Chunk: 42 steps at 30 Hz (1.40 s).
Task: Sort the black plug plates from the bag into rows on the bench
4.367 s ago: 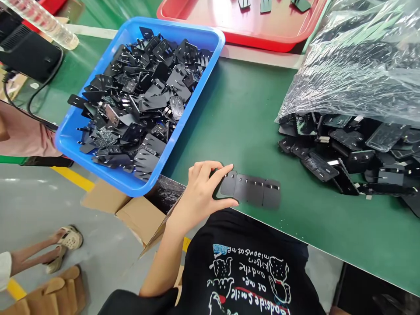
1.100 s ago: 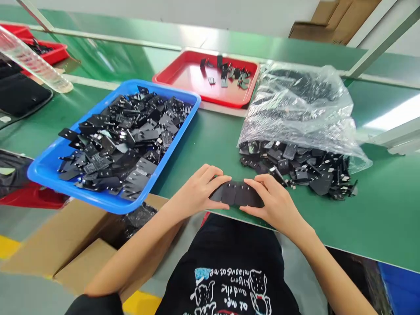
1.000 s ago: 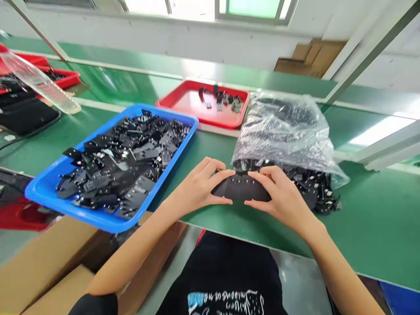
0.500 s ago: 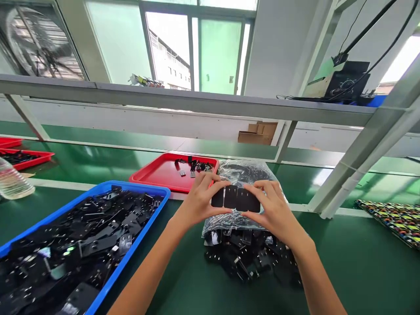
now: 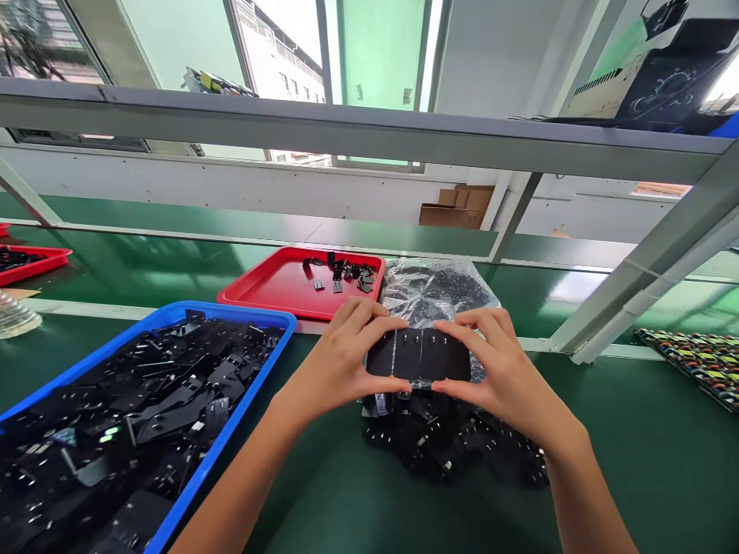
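Between my two hands is a row of flat black plates (image 5: 420, 354), held side by side, with small bright dots along the upper edge. My left hand (image 5: 352, 354) pinches the left end between thumb and fingers. The right end is gripped the same way by my right hand (image 5: 490, 358). Just behind and below them lies a clear plastic bag (image 5: 442, 285), with a pile of small black parts (image 5: 450, 446) spilling out at its near end. What exactly the plates are, I cannot make out.
A blue tray (image 5: 277, 315) heaped with black parts stands at left. Behind it sits a red tray (image 5: 259, 281) holding a few small pieces. A metal shelf beam (image 5: 346, 131) crosses above, its slanted post (image 5: 652, 261) at right. A multicoloured panel (image 5: 698, 365) lies far right.
My view has tilted down and moved closer. Both hands still hold the black plates, which appear slightly larger now and have come a little closer to the pile.
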### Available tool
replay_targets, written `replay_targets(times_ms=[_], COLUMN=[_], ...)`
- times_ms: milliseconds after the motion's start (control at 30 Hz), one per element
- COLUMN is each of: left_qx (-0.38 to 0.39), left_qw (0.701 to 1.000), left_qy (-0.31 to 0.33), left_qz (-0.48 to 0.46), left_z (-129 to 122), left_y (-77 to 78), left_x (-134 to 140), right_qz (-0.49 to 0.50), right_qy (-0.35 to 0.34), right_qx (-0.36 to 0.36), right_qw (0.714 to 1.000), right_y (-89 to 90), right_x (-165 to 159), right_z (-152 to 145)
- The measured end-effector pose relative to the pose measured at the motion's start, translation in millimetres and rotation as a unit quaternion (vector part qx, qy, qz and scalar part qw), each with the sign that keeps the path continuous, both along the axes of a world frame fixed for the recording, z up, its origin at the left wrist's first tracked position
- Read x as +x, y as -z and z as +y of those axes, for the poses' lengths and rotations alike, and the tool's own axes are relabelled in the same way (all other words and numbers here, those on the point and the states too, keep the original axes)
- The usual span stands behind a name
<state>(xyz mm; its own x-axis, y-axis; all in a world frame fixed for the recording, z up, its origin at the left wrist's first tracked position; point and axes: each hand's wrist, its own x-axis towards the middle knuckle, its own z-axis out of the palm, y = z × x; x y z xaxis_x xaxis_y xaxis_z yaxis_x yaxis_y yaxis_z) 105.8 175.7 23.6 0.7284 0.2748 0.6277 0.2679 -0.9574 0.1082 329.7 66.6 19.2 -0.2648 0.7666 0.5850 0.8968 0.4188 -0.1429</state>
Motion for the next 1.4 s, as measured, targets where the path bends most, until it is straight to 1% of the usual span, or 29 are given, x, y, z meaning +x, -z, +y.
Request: replay_targets(times_ms=[233,533,733,867,1000,1200,1400], left_qx=[-0.070,-0.113,-0.116,-0.116,-0.107,-0.100,-0.115], left_qw=[0.997,0.993,0.993,0.993,0.994,0.995,0.993], left_qy=[0.025,0.013,0.010,0.005,0.011,0.028,0.033], left_qz=[0.007,0.025,0.030,0.037,0.024,0.004,-0.006], left_z=[-2.2,-6.8,-6.6,-7.8,-10.1,-10.4,-8.7], left_y=[-2.1,-6.7,-3.9,-4.4,-5.5,-4.2,-3.0], left_x=[0.8,3.0,4.2,4.2,3.8,3.8,4.6], right_qz=[0.007,0.021,0.022,0.020,0.023,0.020,0.023], right_qy=[-0.002,0.001,0.006,0.007,0.006,0.002,0.004], right_qx=[-0.018,-0.052,-0.066,-0.059,-0.053,-0.009,-0.015], right_qw=[1.000,0.998,0.998,0.998,0.998,1.000,1.000], right_y=[-4.0,-4.4,-4.6,-4.6,-5.8,-6.3,-6.1], right_x=[2.1,4.1,4.1,4.4,4.3,3.6,3.6], right_z=[-4.1,-5.6,-6.6,-6.6,-7.7,-8.8,-8.6])
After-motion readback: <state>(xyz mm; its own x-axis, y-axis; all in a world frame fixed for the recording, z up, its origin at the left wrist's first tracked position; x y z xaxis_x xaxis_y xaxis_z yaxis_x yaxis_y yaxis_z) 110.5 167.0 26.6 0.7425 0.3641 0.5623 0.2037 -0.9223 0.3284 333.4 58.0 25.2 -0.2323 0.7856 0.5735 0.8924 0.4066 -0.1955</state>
